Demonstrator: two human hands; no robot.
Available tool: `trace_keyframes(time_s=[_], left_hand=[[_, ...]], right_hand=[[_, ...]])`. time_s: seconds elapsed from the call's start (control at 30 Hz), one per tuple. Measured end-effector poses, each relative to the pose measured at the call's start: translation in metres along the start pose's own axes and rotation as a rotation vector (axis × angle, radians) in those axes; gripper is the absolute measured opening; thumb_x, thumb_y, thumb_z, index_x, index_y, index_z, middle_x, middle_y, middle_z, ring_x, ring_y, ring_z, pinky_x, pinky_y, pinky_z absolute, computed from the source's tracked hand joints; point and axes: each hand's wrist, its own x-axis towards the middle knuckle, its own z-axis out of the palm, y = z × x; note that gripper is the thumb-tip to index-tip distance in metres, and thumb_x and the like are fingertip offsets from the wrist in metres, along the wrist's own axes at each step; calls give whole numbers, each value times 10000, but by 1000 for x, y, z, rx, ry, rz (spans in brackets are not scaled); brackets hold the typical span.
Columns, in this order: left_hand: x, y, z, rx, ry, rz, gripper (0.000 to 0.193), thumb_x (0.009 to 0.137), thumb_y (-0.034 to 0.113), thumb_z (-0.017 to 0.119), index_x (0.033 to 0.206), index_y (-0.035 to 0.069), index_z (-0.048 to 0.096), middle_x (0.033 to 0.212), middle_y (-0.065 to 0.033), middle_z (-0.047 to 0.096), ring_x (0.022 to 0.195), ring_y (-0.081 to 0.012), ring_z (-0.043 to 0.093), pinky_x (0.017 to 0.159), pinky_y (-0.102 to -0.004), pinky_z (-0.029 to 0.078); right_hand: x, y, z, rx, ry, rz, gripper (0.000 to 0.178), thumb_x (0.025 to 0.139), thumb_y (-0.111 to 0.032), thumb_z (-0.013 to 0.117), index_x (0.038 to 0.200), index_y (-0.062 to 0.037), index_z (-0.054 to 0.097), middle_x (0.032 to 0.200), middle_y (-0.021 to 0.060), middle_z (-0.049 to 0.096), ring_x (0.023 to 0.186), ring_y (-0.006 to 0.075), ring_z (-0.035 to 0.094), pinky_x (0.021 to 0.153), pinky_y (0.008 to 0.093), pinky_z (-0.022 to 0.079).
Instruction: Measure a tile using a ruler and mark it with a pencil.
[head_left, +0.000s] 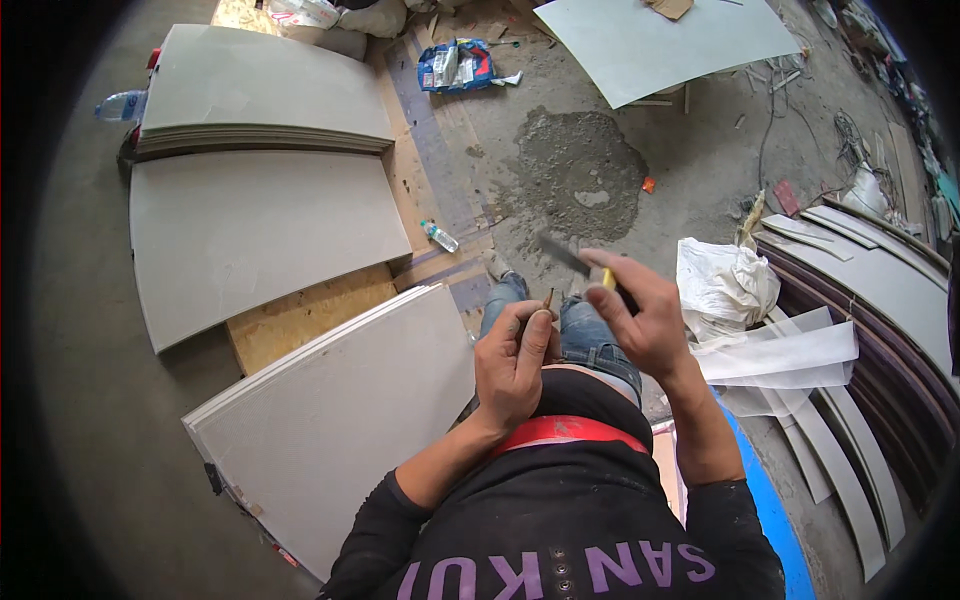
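Observation:
In front of my waist, my left hand [512,358] pinches a short pencil [549,298], its dark tip pointing up between thumb and fingers. My right hand [643,312] is closed around a utility knife [608,279] with a yellow part on its handle. The knife's blade end is blurred and points up and to the left, a little above the pencil and apart from it. Most of the pencil is hidden by my left hand.
Stacks of pale boards [270,240] lie to the left, some on a wooden sheet [310,310]. A water bottle [439,236] lies ahead near a wet patch [570,160]. At right are a white sack [725,285] and curved strips [850,450]. A pale panel [680,45] is at the back.

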Motion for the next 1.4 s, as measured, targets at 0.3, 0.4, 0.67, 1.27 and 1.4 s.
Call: trace_keyframes(time_s=[0.3, 0.4, 0.67, 1.27, 1.4], left_hand=[[3, -4, 2, -53, -2, -4, 220, 1167, 195, 592, 1110, -4, 667, 804, -2, 635, 698, -67, 558, 624, -248, 448], [2, -4, 3, -67, -1, 2, 228, 1171, 200, 584, 1109, -2, 669, 789, -3, 632, 684, -67, 552, 614, -251, 439], [4, -6, 2, -66, 20, -63, 273, 1177, 217, 567, 1047, -1, 669, 728, 0, 612, 644, -70, 531, 587, -261, 421], [2, 1, -4, 12, -7, -29, 257, 1176, 219, 569, 1097, 2, 682, 732, 1, 609, 653, -64, 526, 593, -255, 421], [5, -5, -4, -9, 24, -48, 247, 1175, 211, 571, 1109, 1, 682, 754, -5, 617, 659, -63, 529, 594, -255, 423]], right_hand=[[-3, -17, 8, -53, -159, -27, 470, 1001, -299, 790, 1386, -43, 706, 995, 186, 732, 845, 360, 727, 744, 428, 570], [-3, -12, 9, -55, -148, -52, 462, 999, -293, 793, 1378, -42, 711, 1025, 193, 744, 867, 361, 738, 759, 429, 577], [-5, -11, 6, -7, -136, -67, 447, 1009, -286, 778, 1379, -44, 711, 1032, 187, 746, 882, 370, 741, 772, 431, 578], [2, 8, 6, -88, 55, -7, 397, 1029, -279, 757, 1333, -25, 734, 1025, 213, 748, 911, 372, 752, 806, 428, 587], [-1, -16, 4, -73, -113, 4, 434, 1017, -296, 771, 1352, -24, 718, 1043, 207, 752, 912, 369, 752, 793, 431, 585]])
